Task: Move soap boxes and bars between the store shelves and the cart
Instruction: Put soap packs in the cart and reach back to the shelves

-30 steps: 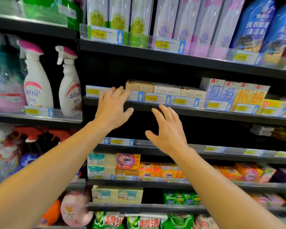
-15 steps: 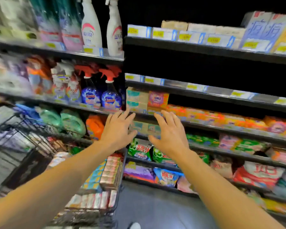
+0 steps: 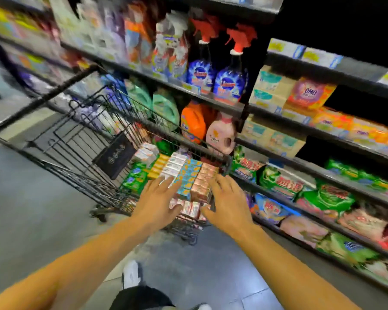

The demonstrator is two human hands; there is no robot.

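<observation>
Both hands — left [image 3: 158,203], right [image 3: 227,203] — fingers spread, empty, over the cart's [image 3: 61,139] soap boxes [image 3: 189,175].

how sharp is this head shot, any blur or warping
Head view: motion blur smears the upper-left shelves; the cart and both hands, left hand and right hand, are soft; wide-angle lens bends shelf lines; upper right is dark.
</observation>
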